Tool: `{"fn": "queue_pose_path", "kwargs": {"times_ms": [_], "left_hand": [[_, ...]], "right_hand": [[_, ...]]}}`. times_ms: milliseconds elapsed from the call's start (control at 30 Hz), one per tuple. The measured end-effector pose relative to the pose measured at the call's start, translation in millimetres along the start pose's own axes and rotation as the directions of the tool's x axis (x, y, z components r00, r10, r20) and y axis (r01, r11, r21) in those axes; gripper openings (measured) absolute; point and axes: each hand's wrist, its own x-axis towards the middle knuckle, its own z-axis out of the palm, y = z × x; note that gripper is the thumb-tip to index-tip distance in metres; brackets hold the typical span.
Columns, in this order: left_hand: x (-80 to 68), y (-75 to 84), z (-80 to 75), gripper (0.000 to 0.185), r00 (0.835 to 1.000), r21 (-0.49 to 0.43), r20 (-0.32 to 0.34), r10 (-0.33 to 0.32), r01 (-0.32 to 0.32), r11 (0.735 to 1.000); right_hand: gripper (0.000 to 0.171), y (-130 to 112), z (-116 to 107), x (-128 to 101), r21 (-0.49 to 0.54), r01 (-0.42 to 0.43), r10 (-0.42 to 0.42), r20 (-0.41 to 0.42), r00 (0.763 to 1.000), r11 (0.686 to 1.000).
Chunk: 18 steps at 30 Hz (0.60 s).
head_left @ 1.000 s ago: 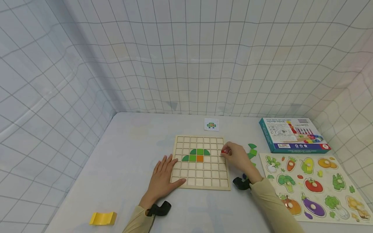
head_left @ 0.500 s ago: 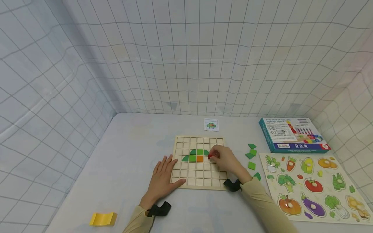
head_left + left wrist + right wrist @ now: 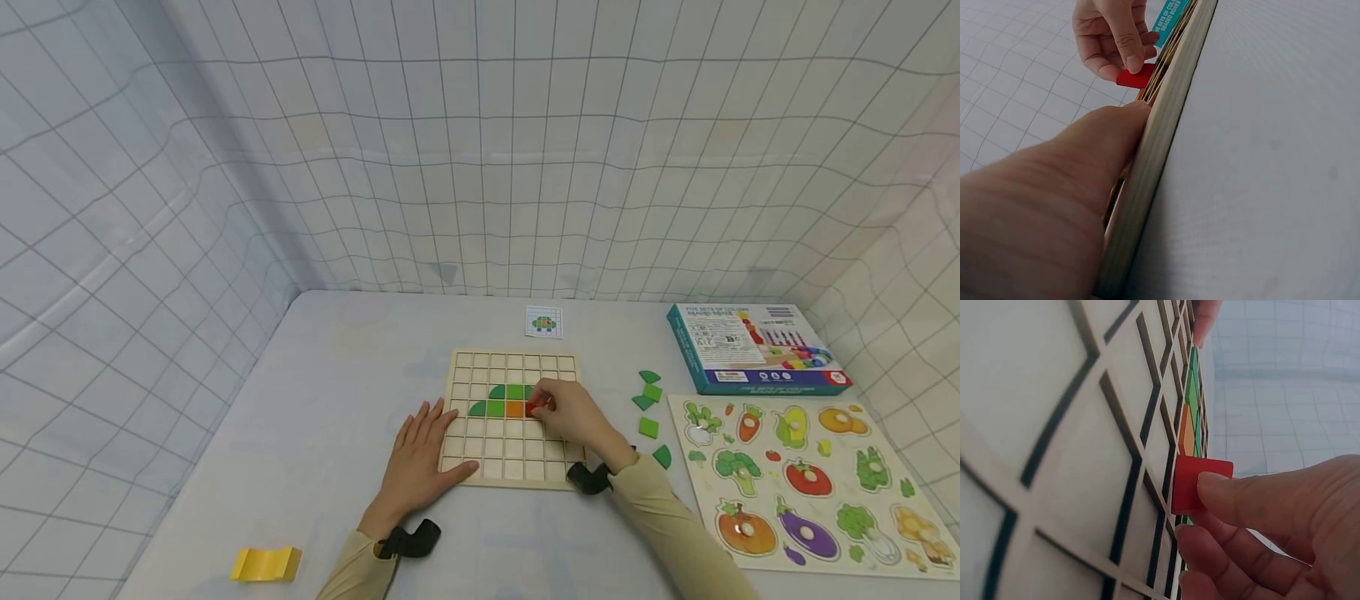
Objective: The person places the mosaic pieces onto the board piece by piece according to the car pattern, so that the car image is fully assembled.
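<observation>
A wooden grid board [image 3: 506, 470] lies on the table. In its cells sit green pieces [image 3: 495, 408] and an orange square tile [image 3: 513, 408]. Between thumb and fingers, my right hand [image 3: 573, 412] pinches a red tile [image 3: 1194, 484] at the cell just right of the orange one. The right wrist view shows this tile tilted up, its lower edge at the grid. My left hand [image 3: 420, 458] rests spread along the board's left edge, thumb over the front left corner. Part of the green piece behind the red tile is hidden by my right fingers.
Loose green pieces [image 3: 648, 427] lie right of the board. Behind it is a small pattern card [image 3: 543, 322]. A boxed toy set [image 3: 757, 348] and a vegetable puzzle board [image 3: 757, 475] occupy the right side. Front left stands a yellow block [image 3: 266, 565].
My right hand has carried the red tile leftward from the board's right edge to beside the orange tile. Loose green pieces have come into view behind it. The left hand stays put.
</observation>
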Motion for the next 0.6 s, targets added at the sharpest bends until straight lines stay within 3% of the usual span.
{"fn": "queue_pose_path", "kwargs": {"times_ms": [333,600], "left_hand": [[0.0,-0.5,0.7,0.082,1.000,0.009,0.000,0.001,-0.001,1.000],[0.1,-1.8,2.2,0.082,1.000,0.012,0.008,-0.004,0.004,1.000]], "right_hand": [[0.008,-0.8,0.7,-0.5,-0.038,-0.016,0.015,-0.017,1.000,0.999],[0.009,-2.6,1.1,0.8,-0.061,-0.076,0.075,-0.021,0.997,0.995]]}}
